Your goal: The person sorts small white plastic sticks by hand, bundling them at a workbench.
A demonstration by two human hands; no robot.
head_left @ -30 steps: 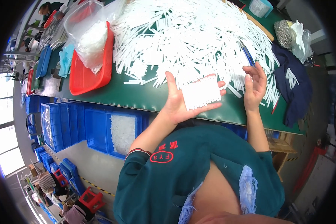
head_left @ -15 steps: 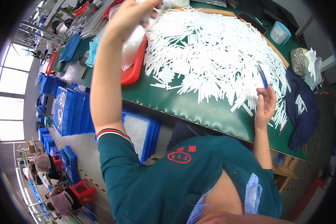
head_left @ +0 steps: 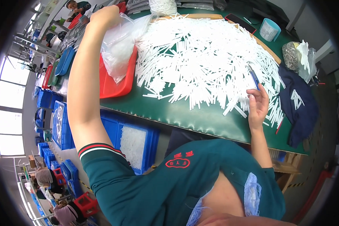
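Observation:
At the far left of the table, my left hand [head_left: 106, 17] is closed on the top of a clear plastic bag [head_left: 118, 49] with whitish contents. Its fingertips are partly hidden. The bag hangs over a red plastic tray [head_left: 118, 88]. On the right, the curled fingers of my right hand [head_left: 258, 105] hold a slim blue tool [head_left: 254, 78] with a pointed metal tip, perhaps tweezers. That tip reaches over a wide heap of short white sticks [head_left: 203, 60], spread across the green table [head_left: 192, 116].
Wooden strips [head_left: 263, 46] border the heap at the back. A dark phone-like slab [head_left: 240, 23], a light-blue cup [head_left: 269, 30], a bag of small grey pieces [head_left: 290, 56] and dark cloth [head_left: 299, 109] lie right. Blue crates [head_left: 148, 150] stand below the table. Other people sit at left.
My left hand has moved left from the heap's back corner, bringing the plastic bag over the red tray. My right hand keeps its hold on the blue tool. The whole view has shifted slightly.

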